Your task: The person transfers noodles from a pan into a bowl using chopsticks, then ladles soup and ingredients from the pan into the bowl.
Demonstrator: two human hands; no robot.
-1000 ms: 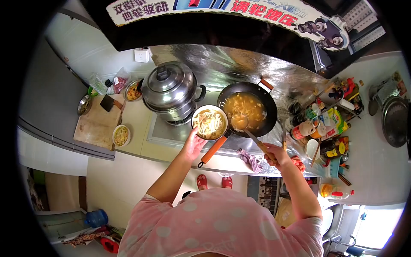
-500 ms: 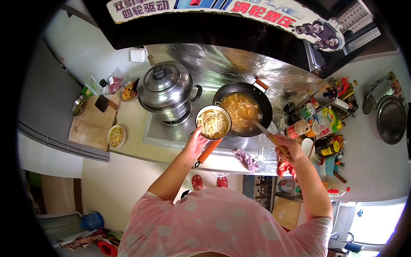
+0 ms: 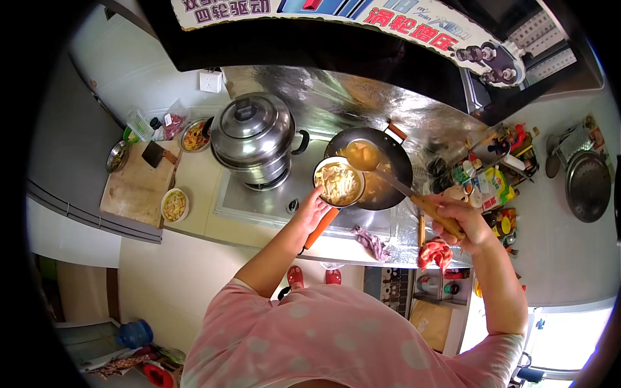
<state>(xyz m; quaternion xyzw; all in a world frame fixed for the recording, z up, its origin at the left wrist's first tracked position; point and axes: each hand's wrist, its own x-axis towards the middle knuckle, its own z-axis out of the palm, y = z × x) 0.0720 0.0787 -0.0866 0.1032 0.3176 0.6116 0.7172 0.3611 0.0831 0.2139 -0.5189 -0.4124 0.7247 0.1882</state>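
My left hand (image 3: pixel 312 210) grips the lower left side of a bowl of noodles (image 3: pixel 339 183), which overlaps the left edge of the black wok (image 3: pixel 404 158). Fingers of my right hand (image 3: pixel 460 223) wrap round the wooden handle of a ladle (image 3: pixel 363 155). The ladle's round head holds broth and some solid pieces, over the upper left part of the wok, just above the bowl. Brown broth with pieces in it shows in the wok below. The wok's orange handle (image 3: pixel 321 227) points toward me, partly behind my left hand.
A lidded steel steamer (image 3: pixel 253 132) stands left of the wok. Farther left are a cutting board (image 3: pixel 137 187) with a cleaver (image 3: pixel 154 154), and a bowl of food (image 3: pixel 174 205). A purple cloth (image 3: pixel 370 243) and a red cloth (image 3: pixel 435 253) lie at the front edge. Bottles crowd the right.
The ladle has moved up and left within the wok and now holds broth. My right hand has shifted right, and the bowl in my left hand has moved right, farther over the wok.
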